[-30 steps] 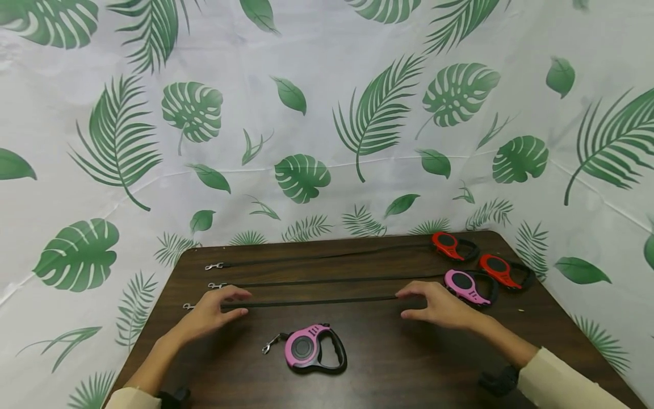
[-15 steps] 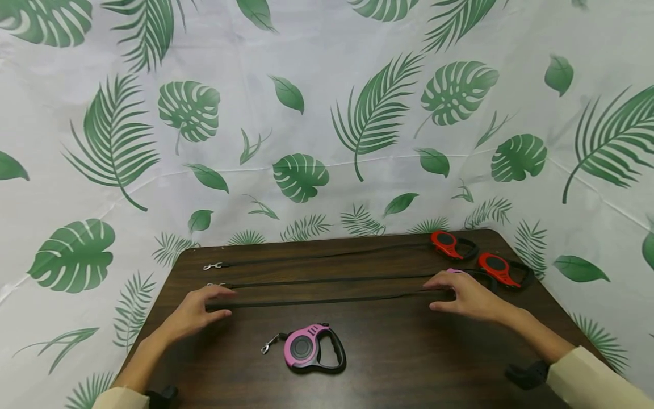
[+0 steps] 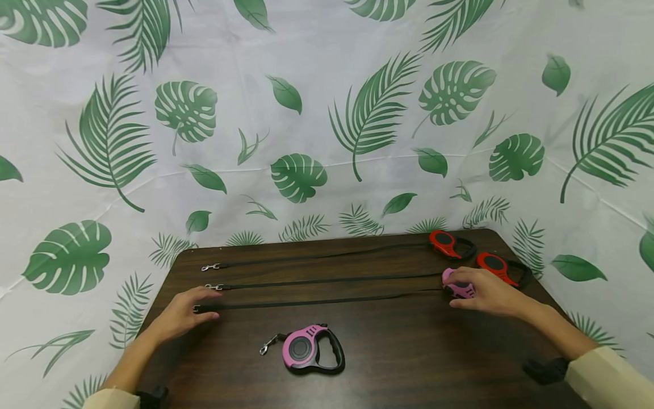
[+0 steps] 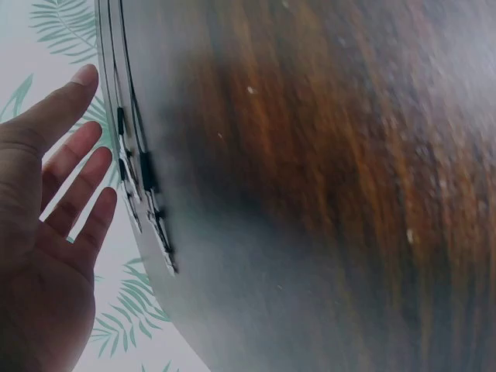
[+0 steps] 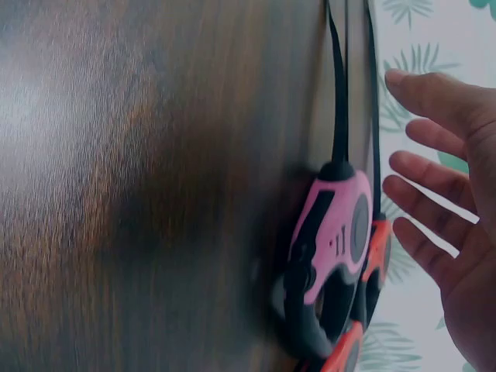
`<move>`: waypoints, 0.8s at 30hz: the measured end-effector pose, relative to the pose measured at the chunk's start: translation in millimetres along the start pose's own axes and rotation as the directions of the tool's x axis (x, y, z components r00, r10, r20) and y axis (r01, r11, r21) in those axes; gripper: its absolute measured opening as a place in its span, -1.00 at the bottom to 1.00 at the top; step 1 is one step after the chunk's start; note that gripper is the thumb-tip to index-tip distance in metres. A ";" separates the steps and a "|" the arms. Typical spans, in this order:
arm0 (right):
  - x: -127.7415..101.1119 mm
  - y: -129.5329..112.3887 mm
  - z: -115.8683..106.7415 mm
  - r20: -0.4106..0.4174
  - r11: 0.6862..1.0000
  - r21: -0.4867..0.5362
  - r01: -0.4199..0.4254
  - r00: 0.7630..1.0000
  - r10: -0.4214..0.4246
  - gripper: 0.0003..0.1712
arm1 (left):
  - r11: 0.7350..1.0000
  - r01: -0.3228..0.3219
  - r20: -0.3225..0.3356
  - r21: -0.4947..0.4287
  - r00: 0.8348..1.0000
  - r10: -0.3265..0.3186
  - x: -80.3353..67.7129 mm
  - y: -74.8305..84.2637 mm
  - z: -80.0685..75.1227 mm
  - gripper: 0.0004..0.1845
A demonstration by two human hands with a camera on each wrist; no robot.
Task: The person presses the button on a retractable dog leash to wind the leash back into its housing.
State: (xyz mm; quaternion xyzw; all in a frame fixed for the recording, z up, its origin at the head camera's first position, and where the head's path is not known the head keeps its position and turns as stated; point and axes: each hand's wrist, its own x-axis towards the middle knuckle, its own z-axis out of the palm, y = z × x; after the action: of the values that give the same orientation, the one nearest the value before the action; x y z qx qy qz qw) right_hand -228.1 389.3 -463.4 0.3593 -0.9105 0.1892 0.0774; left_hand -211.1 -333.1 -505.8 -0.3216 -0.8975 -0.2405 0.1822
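Observation:
My left hand [image 3: 179, 315] hovers with parted fingers at the metal clip [image 3: 196, 308] of the nearest black strap [image 3: 306, 304]. In the left wrist view its palm and fingers [image 4: 91, 217] show bare, apart from the clips [image 4: 161, 236]. My right hand [image 3: 487, 291] is over the far pink retractable dog leash [image 3: 449, 276], hiding its handle in the head view. The right wrist view shows that pink leash [image 5: 346, 217] on the table beside the spread right fingers [image 5: 426, 182], not gripped. Another pink retractable leash [image 3: 300, 349], its strap wound in, lies between the hands, nearer me.
Two red retractable leashes [image 3: 449, 250] lie at the back right, the second red leash [image 3: 494, 262] nearer the right edge. Their straps run left across the brown table [image 3: 388, 352] to metal clips [image 3: 210, 267]. A leaf-patterned cloth [image 3: 327, 130] stands behind the table.
My right hand has moved right along the nearest strap to the far pink leash. My left hand has shifted left toward the strap's clip. The leashes stay in place.

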 end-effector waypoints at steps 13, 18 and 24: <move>-19.0 27.5 -4.1 -0.028 0.996 -0.081 -0.024 0.999 0.021 -0.54 | 0.999 -0.014 -0.004 0.044 1.000 0.014 -7.4 -13.6 -1.9 -0.55; -27.0 34.6 -5.4 -0.008 0.992 -0.110 -0.057 0.998 0.057 -0.52 | 0.999 0.002 0.017 0.047 1.000 -0.002 -9.9 -17.1 -1.7 -0.57; -32.4 40.3 -8.3 0.015 0.988 -0.127 -0.091 0.996 0.093 -0.53 | 0.998 0.025 0.050 0.056 0.998 -0.027 -13.3 -17.8 -1.0 -0.61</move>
State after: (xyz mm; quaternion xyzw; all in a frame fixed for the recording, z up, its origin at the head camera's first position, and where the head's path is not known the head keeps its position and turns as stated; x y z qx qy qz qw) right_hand -232.0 439.9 -476.4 0.3133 -0.9371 0.1307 0.0818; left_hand -213.1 -352.2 -517.0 -0.3107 -0.9123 -0.2095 0.1650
